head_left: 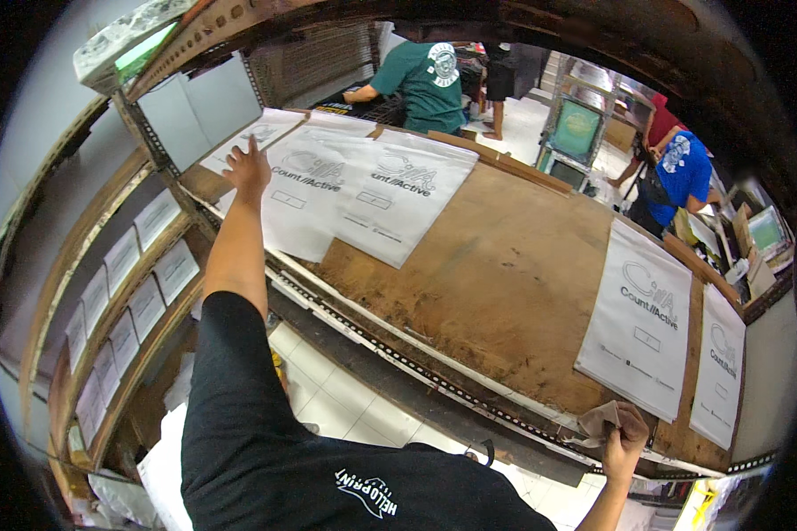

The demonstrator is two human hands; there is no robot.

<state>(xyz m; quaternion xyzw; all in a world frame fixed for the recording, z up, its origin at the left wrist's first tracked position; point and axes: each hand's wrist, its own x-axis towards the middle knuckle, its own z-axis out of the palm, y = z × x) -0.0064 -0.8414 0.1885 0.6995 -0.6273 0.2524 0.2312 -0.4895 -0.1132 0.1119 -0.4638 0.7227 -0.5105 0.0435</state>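
My left hand (248,170) reaches far over to the left end of the table, fingers apart with the index stretched out. It is over a white printed plastic bag (270,126) and seems to touch it; exact contact cannot be told. Beside that lie overlapping white printed bags (398,190). At the near right edge my right hand (624,451) is closed around a crumpled brownish cloth (604,421). Just beyond it lies a flat stack of white printed bags (639,319), with another white printed bag (719,372) at the far right.
The brown, stained tabletop (478,274) has a perforated metal front edge. On the left, a curved wooden rack (124,283) carries several white printed bags. Across the table a person in a green shirt (425,84) and one in a blue shirt (682,177) work near framed screens (577,124).
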